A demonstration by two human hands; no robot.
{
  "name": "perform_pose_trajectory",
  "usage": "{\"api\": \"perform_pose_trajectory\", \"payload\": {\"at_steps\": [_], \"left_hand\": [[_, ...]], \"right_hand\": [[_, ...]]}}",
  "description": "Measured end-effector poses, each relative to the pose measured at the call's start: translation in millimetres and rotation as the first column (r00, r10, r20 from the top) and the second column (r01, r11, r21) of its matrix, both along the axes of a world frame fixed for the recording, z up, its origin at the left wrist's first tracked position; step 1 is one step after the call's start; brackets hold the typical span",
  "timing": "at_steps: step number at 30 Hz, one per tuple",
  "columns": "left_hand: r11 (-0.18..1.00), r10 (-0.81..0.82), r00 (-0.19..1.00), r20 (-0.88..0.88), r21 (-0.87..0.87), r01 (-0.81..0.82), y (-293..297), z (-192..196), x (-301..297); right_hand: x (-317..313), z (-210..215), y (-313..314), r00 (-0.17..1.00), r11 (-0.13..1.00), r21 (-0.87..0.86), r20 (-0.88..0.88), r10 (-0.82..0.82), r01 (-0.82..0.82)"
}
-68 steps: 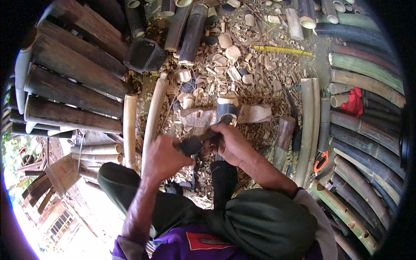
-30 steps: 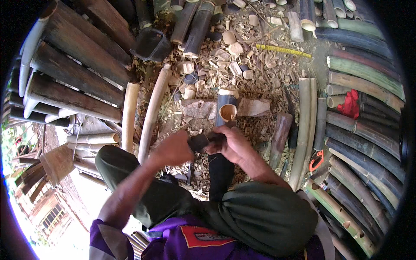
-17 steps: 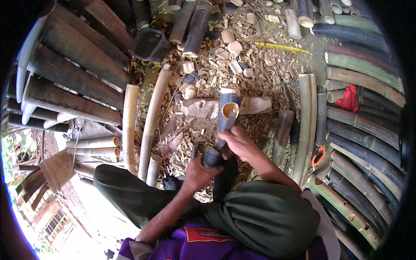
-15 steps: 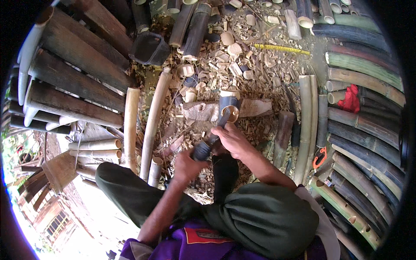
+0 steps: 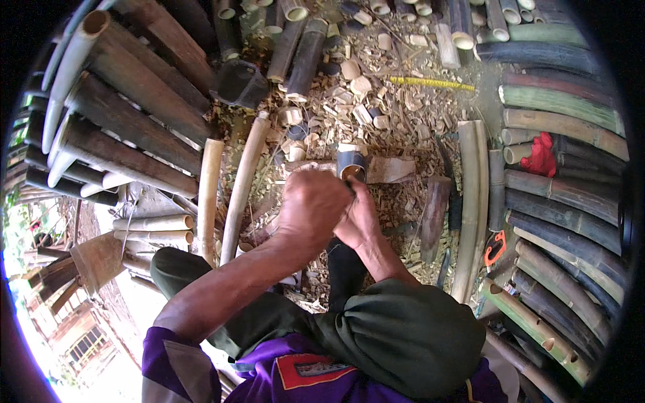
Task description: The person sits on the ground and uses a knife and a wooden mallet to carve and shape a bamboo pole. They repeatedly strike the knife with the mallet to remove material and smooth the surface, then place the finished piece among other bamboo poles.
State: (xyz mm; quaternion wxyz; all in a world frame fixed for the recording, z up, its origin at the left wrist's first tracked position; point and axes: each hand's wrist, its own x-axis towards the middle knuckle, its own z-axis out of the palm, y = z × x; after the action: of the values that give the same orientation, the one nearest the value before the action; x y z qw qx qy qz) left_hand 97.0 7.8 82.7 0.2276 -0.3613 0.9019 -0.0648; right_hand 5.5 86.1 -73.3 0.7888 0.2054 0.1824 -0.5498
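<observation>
A short black bamboo tube (image 5: 351,161) with a pale cut rim lies on a rough wooden block (image 5: 393,169), its hollow end facing me. My right hand (image 5: 361,218) is closed just below that end, around the blade part of a dark-handled cutting tool (image 5: 349,181). Only a small dark piece of the tool shows at the tube's mouth. My left hand (image 5: 312,201) is a closed fist, raised beside the right and covering the tool's handle. One dark-covered foot (image 5: 346,269) is behind my hands.
Wood chips and bamboo offcuts (image 5: 361,85) cover the ground. Long bamboo poles (image 5: 474,201) lie at both sides. A yellow measuring tape (image 5: 430,82), a black bucket (image 5: 240,84), a red cloth (image 5: 539,154) and an orange-handled tool (image 5: 495,247) are farther out.
My left hand has moved up and to the right, toward my right hand, and the tool's handle is now hidden. My right hand has moved slightly lower. The view has shifted a little.
</observation>
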Motion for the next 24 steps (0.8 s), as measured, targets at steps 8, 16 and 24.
{"api": "perform_pose_trajectory", "payload": {"at_steps": [8, 16, 24], "left_hand": [[0.612, 0.137, 0.806, -0.576, 0.689, 0.389, 50, -12, 5], [0.712, 0.232, 0.753, -0.616, 0.635, 0.301, 11, -92, -107], [0.8, 0.594, -0.106, -0.798, 0.6, -0.033, -9, -98, -85]], "right_hand": [[-66, -3, 118, 0.445, 0.876, -0.009, -0.864, 0.236, -0.482], [-156, 25, 8, -0.773, 0.578, 0.635, -0.634, 0.012, -0.512], [-126, 91, -136, -0.679, 0.208, 0.767, -0.364, -0.638, -0.607]]}}
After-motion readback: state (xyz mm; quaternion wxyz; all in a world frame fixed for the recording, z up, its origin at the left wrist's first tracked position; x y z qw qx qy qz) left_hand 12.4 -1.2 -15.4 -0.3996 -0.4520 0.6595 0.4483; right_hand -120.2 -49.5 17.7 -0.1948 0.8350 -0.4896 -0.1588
